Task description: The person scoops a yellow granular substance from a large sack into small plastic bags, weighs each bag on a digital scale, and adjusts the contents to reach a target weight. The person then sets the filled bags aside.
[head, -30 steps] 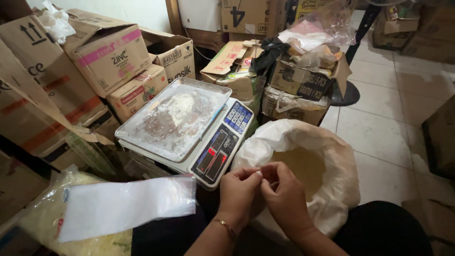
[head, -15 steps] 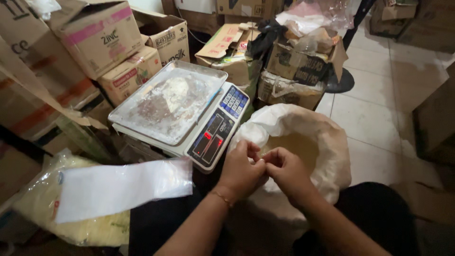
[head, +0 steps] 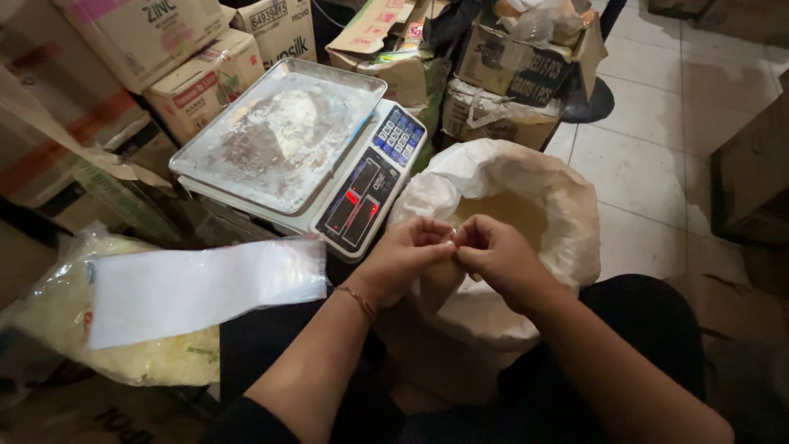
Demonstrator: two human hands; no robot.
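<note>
While the far left of the view is filled with stacked cardboard boxes [head: 148, 49], a clear plastic bag of pale yellowish flakes [head: 123, 362] lies low at the left with a stack of flat, empty plastic bags [head: 197, 288] resting on top of it. Just right of these stands a digital scale [head: 362, 197], its metal weighing tray [head: 271, 136] dusted with white powder and its display lit red. Compared with a second ago, the scale and bags sit closer and lower in view, so the head has leaned in; the hands have hardly moved. Left hand [head: 399, 263] and right hand [head: 501, 263] meet fingertip to fingertip, pinched together on something small that I cannot make out. They hover over the rolled-down rim of a large white sack [head: 542, 189] of pale powder. Behind it stand more open boxes [head: 509, 90], with tiled floor [head: 657, 164] to the right.
</note>
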